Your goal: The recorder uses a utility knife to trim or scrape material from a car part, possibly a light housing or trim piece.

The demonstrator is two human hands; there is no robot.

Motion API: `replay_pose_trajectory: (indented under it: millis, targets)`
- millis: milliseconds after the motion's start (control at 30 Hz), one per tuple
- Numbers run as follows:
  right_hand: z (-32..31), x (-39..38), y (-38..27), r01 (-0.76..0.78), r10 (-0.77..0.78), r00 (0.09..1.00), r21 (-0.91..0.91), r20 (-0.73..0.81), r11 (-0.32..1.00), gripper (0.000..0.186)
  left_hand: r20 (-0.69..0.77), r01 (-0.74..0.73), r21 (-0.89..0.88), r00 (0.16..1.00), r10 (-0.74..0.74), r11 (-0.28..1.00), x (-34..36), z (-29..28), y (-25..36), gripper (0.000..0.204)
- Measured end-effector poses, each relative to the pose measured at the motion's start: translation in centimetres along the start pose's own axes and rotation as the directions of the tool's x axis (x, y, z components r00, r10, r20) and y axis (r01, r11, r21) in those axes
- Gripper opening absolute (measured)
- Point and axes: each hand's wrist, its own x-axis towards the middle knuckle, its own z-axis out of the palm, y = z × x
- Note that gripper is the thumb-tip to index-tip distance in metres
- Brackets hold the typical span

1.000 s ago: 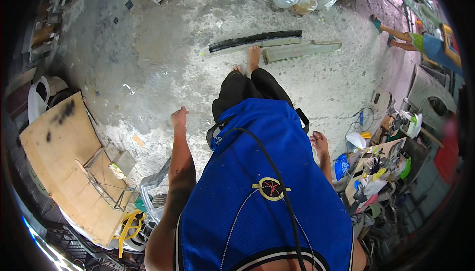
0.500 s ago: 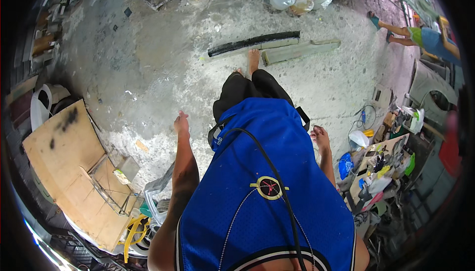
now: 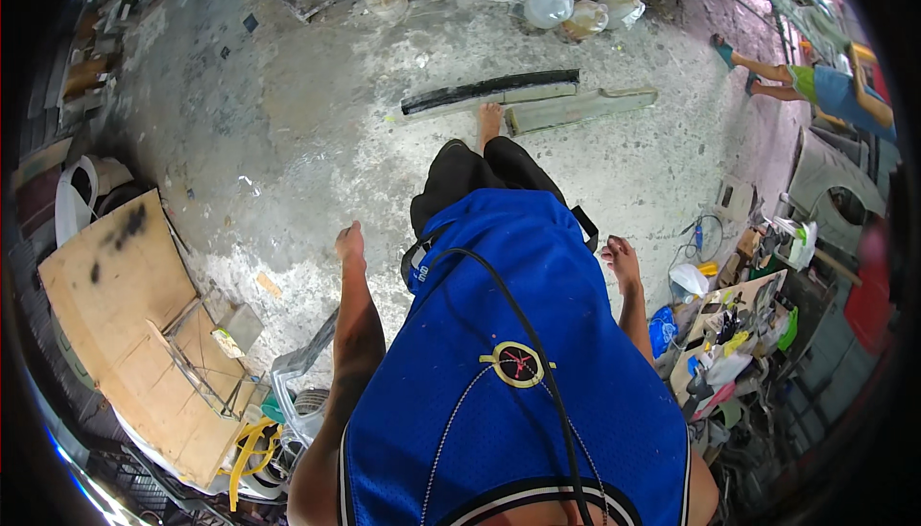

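Note:
My left hand [image 3: 350, 242] hangs beside my body over the concrete floor. It is seen edge-on with the fingertips pointing away; the fingers that show look loose, and nothing is seen in it. On the other side my right hand [image 3: 622, 261] hangs open, its fingers slightly curled and apart, with no object in it. Neither hand touches anything. Past my feet lie a long black strip [image 3: 489, 90] and a pale greenish-grey long panel [image 3: 582, 111]; my bare foot [image 3: 490, 121] is beside them.
A bent tan board [image 3: 115, 305] with a wire frame stands at left, yellow straps [image 3: 251, 459] near it. At right is a cluttered board [image 3: 734, 320] of tools and bags. Plastic jugs [image 3: 549, 6] stand far off. Another person [image 3: 815, 84] is at the far right.
The view has shifted slightly, and my feet appear a little differently placed. Both hands still hang at my sides; the left hand has turned a little. The other person's arm has moved.

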Motion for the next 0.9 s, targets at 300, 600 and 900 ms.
replay_pose_trajectory:
  millis: [300, 600, 900]
  targets:
    - [-0.9, -2.2, 2.8, -0.013, 0.016, 0.998, 0.047, -0.064, 0.999, 0.039, 0.071, -0.001, 0.030, 0.997, -0.001, 1.000, -0.1, 0.9, -0.8, 0.045]
    - [-0.5, -4.3, 10.3, 0.017, -0.018, 1.000, 0.148, 0.007, 0.989, 0.031, 0.088, 0.054, -0.091, 0.995, -0.046, 0.994, 0.3, 0.6, 0.0, 0.042]
    - [-3.8, -1.6, 4.9, 0.010, -0.009, 1.000, 0.055, -0.002, 0.998, 0.034, 0.118, 0.084, -0.110, 0.991, -0.070, 0.990, -1.5, 2.3, -1.2, 0.042]
